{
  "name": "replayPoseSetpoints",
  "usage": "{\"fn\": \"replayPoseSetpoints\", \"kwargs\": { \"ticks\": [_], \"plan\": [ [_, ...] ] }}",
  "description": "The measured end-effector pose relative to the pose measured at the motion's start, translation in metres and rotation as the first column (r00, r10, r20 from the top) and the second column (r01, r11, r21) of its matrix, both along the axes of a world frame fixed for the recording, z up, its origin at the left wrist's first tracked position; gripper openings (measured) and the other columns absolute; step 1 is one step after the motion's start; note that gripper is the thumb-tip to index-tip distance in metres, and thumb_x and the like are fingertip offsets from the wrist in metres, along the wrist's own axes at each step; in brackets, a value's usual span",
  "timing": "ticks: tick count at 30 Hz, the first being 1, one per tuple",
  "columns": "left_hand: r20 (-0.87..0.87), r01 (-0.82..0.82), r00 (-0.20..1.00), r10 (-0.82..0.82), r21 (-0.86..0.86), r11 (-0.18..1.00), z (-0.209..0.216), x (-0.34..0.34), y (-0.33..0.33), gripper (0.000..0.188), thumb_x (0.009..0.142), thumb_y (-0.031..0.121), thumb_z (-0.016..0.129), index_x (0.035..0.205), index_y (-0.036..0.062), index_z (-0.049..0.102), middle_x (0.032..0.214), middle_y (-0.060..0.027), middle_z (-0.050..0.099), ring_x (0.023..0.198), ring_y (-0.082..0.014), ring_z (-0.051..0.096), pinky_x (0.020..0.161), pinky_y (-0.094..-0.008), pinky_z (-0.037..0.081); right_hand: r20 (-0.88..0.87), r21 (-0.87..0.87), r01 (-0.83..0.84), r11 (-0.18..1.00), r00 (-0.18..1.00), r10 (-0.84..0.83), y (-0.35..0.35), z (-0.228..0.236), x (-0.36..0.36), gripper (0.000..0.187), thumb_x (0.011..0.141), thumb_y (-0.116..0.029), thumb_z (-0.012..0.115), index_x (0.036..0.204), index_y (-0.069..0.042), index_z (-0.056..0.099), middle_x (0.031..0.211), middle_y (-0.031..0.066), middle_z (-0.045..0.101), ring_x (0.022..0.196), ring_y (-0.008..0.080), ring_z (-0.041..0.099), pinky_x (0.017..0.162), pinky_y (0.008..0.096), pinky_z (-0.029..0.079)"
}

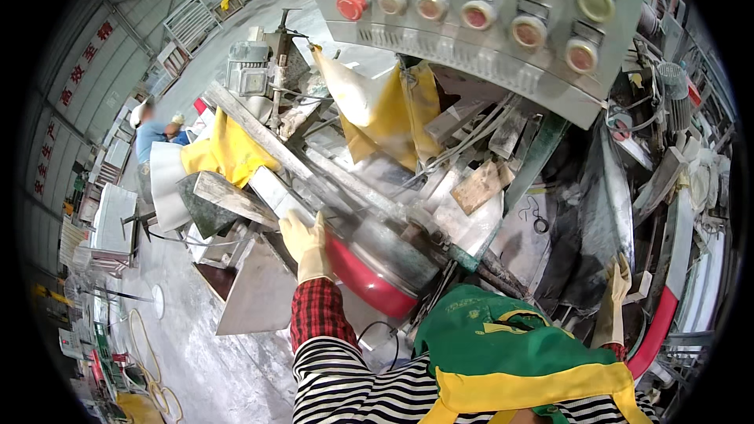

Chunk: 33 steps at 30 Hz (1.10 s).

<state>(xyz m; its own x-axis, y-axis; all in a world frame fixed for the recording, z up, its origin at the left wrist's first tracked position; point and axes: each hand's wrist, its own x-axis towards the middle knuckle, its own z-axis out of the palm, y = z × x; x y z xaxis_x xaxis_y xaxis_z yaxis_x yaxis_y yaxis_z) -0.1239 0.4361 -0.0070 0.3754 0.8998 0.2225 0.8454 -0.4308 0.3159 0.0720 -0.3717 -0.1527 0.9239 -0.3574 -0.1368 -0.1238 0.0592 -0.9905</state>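
My left hand [305, 245], in a cream glove, rests at the near end of a long white strip [271, 192] beside the red curved machine guard [369, 279]. Its thumb stands apart from the stretched fingers, and nothing shows in its grip. On the far right, my right hand [615, 298], gloved the same way, lies beside the lower edge of a dark, dusty sheet [593, 220]. Its fingers point up and look extended; whether they touch the sheet, I cannot tell. A yellow cloth [228, 153] drapes over the machine beyond my left hand.
Overhead hangs a grey control panel [471, 23] with several round buttons. Wood offcuts [481, 187], yellow flaps [385, 106] and beams crowd the machine. A person in blue [153, 137] is at far left. A hose [149, 361] lies on the dusty floor.
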Motion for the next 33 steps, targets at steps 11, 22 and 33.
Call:
{"fn": "replayPoseSetpoints", "kwargs": {
  "ticks": [11, 22, 33],
  "plan": [
    [-0.129, 0.446, 0.895, -0.427, 0.206, 0.871, -0.031, -0.023, -0.013, 0.072, 0.088, 0.041, 0.072, 0.139, 0.0003, 0.042, 0.147, -0.0328, 0.043, 0.136, -0.0481, 0.04, 0.116, -0.0504, 0.032, -0.092, -0.071, 0.018, 0.997, 0.995, -0.025, 0.033, 0.022, -0.061, 0.036, 0.102, -0.011, 0.06, 0.137, -0.009, 0.059, 0.116, 0.0071, 0.072, 0.082, 0.013, 0.068, 0.072, 0.0261, 0.056],
    [-0.105, 0.218, 0.97, -0.218, -0.013, 0.976, -0.008, -0.01, 0.075, 0.078, 0.084, 0.052, 0.073, 0.143, 0.0047, 0.05, 0.141, -0.0231, 0.053, 0.134, -0.0385, 0.047, 0.11, -0.0453, 0.039, -0.083, 0.003, -0.246, 0.969, 0.966, 0.245, 0.087, 0.042, -0.032, 0.04, 0.103, -0.012, 0.058, 0.142, -0.004, 0.054, 0.121, 0.0139, 0.071, 0.088, 0.0164, 0.071, 0.075, 0.0277, 0.058],
    [0.112, 0.192, 0.977, -0.181, -0.093, 0.977, -0.011, -0.025, -0.079, 0.112, 0.059, 0.04, 0.092, 0.151, 0.005, 0.038, 0.128, -0.0237, 0.052, 0.122, -0.0405, 0.049, 0.109, -0.0448, 0.038, -0.206, -0.014, -0.427, 0.904, 0.886, 0.415, 0.178, 0.054, -0.043, 0.042, 0.103, -0.016, 0.058, 0.143, -0.004, 0.054, 0.119, 0.0133, 0.072, 0.089, 0.0175, 0.071, 0.082, 0.0299, 0.058]
  ]
}}
